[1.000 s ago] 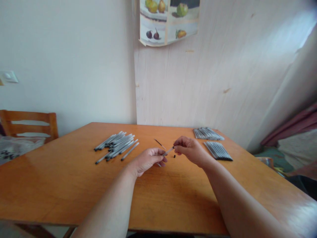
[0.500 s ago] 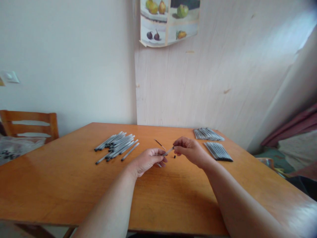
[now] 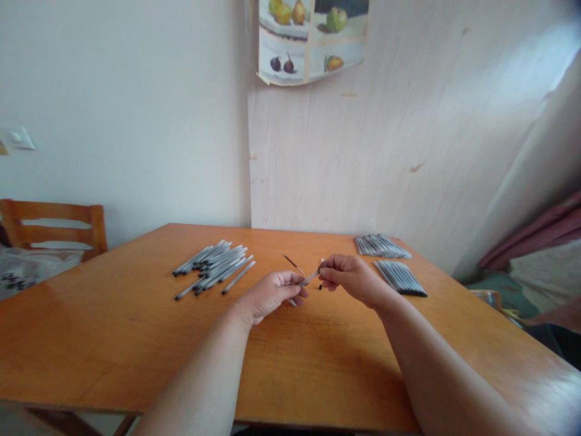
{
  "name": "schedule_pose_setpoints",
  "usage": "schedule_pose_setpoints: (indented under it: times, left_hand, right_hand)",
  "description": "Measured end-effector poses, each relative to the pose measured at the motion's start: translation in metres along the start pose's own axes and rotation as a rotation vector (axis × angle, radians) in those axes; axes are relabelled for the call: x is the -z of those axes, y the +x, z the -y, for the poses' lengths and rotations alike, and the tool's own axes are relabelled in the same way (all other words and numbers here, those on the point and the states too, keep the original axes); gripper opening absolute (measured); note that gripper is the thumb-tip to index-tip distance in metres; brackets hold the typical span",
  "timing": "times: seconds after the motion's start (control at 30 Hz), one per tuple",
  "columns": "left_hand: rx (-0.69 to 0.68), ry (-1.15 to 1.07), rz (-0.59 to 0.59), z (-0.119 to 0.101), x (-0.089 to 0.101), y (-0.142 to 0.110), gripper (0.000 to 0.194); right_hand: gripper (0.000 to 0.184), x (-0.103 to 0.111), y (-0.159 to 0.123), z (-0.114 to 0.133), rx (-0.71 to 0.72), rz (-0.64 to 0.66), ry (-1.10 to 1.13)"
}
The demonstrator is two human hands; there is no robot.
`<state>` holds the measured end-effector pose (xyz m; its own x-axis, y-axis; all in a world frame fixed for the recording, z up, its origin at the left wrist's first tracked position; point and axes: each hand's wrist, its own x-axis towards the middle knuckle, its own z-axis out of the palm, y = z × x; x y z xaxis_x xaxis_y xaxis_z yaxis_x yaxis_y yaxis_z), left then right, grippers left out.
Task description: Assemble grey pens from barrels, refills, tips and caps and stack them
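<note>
My left hand (image 3: 276,295) is closed round a translucent pen barrel (image 3: 310,278) above the middle of the table. The barrel slants up to the right. At its far end, my right hand (image 3: 347,274) pinches it between thumb and fingers; what sits under those fingertips is too small to make out. A thin dark pen refill (image 3: 291,262) lies on the table just beyond the hands. Below the right fingertips rests a small black cap (image 3: 320,287), partly covered. A pale tip of something shows under the left hand.
A loose pile of grey pens (image 3: 218,265) with black ends lies left on the wooden table (image 3: 318,375). Two flat bundles of pens, a nearer one (image 3: 400,278) and a farther one (image 3: 381,246), lie at right. A chair (image 3: 54,221) with a plastic bag stands left.
My right hand has shifted slightly down and right at the barrel's end, now partly covering the small black cap. The left hand has barely moved.
</note>
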<state>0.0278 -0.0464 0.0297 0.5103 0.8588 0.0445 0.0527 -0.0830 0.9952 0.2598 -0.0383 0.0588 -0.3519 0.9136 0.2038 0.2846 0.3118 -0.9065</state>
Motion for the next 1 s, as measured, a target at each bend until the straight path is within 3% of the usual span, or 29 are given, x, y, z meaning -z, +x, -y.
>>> schedule_pose_setpoints:
  times: [0.17,0.3,0.47,0.57,0.77,1.0]
  left_hand:
    - [-0.007,0.025,-0.008,-0.0003,-0.002,0.0005,0.023]
    - [-0.009,0.037,0.0,-0.0003,-0.0033,0.0002,0.023]
    - [-0.014,0.026,-0.005,-0.0001,-0.0036,0.0003,0.023]
    - [-0.018,0.007,-0.016,0.0003,-0.0031,0.0008,0.024]
    - [-0.01,-0.011,-0.019,0.0006,-0.0025,0.001,0.022]
    - [-0.012,0.008,0.0,-0.0005,-0.0041,0.0005,0.023]
  right_hand:
    - [0.025,-0.004,-0.001,0.0043,-0.022,-0.045,-0.174]
    - [0.038,-0.0085,0.0015,0.0036,0.038,-0.069,-0.326]
    - [0.052,-0.0089,0.0032,0.0007,0.045,-0.054,-0.31]
    - [0.051,-0.0064,0.0021,0.0017,0.037,-0.068,-0.226]
    - [0.026,-0.0051,-0.0012,0.0049,0.058,-0.038,-0.163]
    - [0.046,-0.009,0.0031,-0.0025,0.075,-0.066,-0.337]
